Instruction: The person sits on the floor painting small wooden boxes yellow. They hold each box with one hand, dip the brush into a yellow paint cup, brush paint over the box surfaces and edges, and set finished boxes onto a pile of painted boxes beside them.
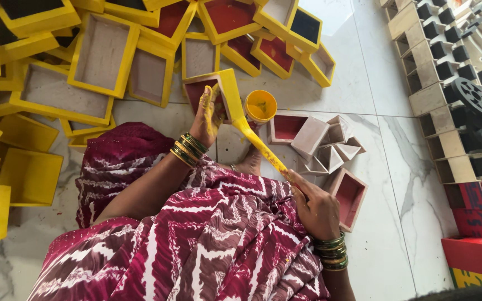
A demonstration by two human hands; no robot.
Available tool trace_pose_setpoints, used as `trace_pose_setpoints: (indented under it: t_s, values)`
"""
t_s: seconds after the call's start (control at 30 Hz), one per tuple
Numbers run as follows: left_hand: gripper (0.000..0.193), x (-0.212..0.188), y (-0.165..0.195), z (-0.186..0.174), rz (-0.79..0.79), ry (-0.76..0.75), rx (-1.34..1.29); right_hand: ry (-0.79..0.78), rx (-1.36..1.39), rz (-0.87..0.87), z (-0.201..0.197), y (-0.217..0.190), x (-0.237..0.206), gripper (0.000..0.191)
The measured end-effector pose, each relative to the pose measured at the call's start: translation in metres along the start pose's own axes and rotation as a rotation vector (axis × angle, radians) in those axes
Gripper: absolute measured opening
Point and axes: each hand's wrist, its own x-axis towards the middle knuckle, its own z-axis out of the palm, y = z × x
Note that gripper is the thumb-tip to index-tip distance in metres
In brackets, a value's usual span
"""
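My left hand (pixel 208 118), smeared with yellow paint, grips a small open wooden box (pixel 214 92) with a red inside and yellow edges. My right hand (pixel 314 207) holds a paint-covered brush (pixel 255 142) whose yellow bristles rest against the box's right side. A small cup of yellow paint (pixel 260 106) stands on the floor just right of the box. Green and gold bangles sit on both wrists.
Many yellow-painted boxes (pixel 104 53) lie piled at the left and top. Unpainted boxes with red insides (pixel 319 145) sit right of the cup. Racks of wooden compartments and black discs (pixel 475 100) line the right edge. My lap in maroon patterned cloth (pixel 207 239) fills the foreground on white marble floor (pixel 397 223).
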Motion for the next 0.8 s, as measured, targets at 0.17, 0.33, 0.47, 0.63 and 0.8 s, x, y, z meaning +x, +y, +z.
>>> trace_pose_setpoints:
  t_s: [0.17,0.33,0.47,0.63,0.8]
  values:
    - [0.071,-0.001,-0.001,0.000,-0.005,-0.016,-0.013,0.039,-0.038,0.086,-0.001,0.001,-0.005,0.041]
    - [0.069,-0.005,-0.001,0.005,0.028,-0.038,-0.036,0.063,0.045,0.003,0.007,0.000,-0.001,0.039]
    - [0.068,-0.008,0.000,0.008,0.024,-0.063,-0.041,-0.005,0.059,-0.033,0.009,0.001,-0.003,0.038]
    - [0.067,-0.008,-0.001,0.010,0.034,-0.010,0.031,-0.003,0.027,-0.005,0.000,0.002,-0.015,0.039]
    - [0.066,-0.010,-0.002,0.016,0.037,-0.028,0.023,0.062,-0.050,0.007,-0.004,0.005,-0.018,0.040]
